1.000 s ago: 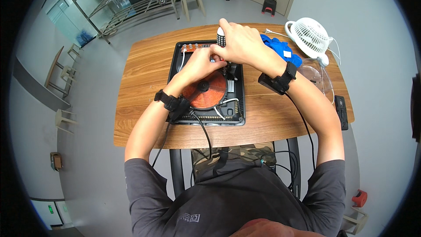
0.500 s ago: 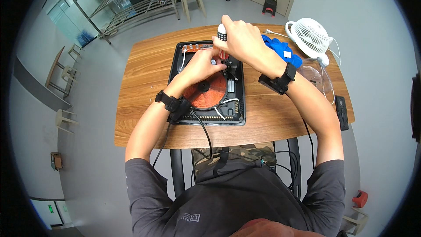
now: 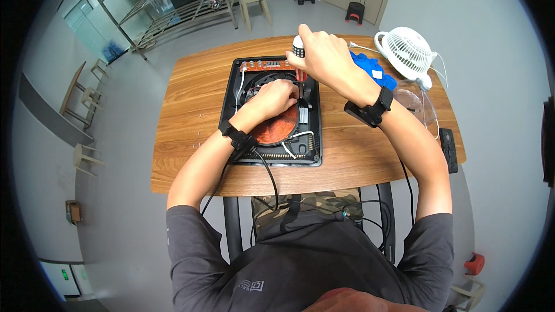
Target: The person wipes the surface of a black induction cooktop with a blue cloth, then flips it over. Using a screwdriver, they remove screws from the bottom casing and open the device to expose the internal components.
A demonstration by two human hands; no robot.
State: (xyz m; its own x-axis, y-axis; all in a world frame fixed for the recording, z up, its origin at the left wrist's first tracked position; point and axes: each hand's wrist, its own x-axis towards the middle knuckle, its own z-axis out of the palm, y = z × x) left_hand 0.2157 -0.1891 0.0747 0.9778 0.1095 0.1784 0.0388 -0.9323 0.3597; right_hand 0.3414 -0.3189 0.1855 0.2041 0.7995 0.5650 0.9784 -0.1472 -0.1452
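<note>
An opened induction cooker base [image 3: 229, 101] lies on the wooden table, its round copper coil [image 3: 277, 130] exposed. My right hand [image 3: 330, 60] is wrapped round a screwdriver [image 3: 298, 47] with a white-topped, dark-patterned handle and a red lower part. The screwdriver stands nearly upright above the cooker's right side; its tip is hard to make out. Over the coil's upper right edge, my left hand [image 3: 272, 99] is closed with fingers curled down beside the screwdriver's lower end. Whatever those fingertips pinch is hidden. An orange circuit board [image 3: 260, 66] runs along the cooker's far edge.
Blue cloth [image 3: 373, 72], a white fan [image 3: 407, 53] and a clear round plastic piece [image 3: 411, 104] are at the table's right. A black object [image 3: 448, 150] lies by the right edge. Tiny bits lie left of the cooker. Cables trail from both wrist straps.
My left hand has shifted slightly right and down, its fingers now curled under. The right hand and screwdriver have moved a little right and down, and more of the circuit board shows.
</note>
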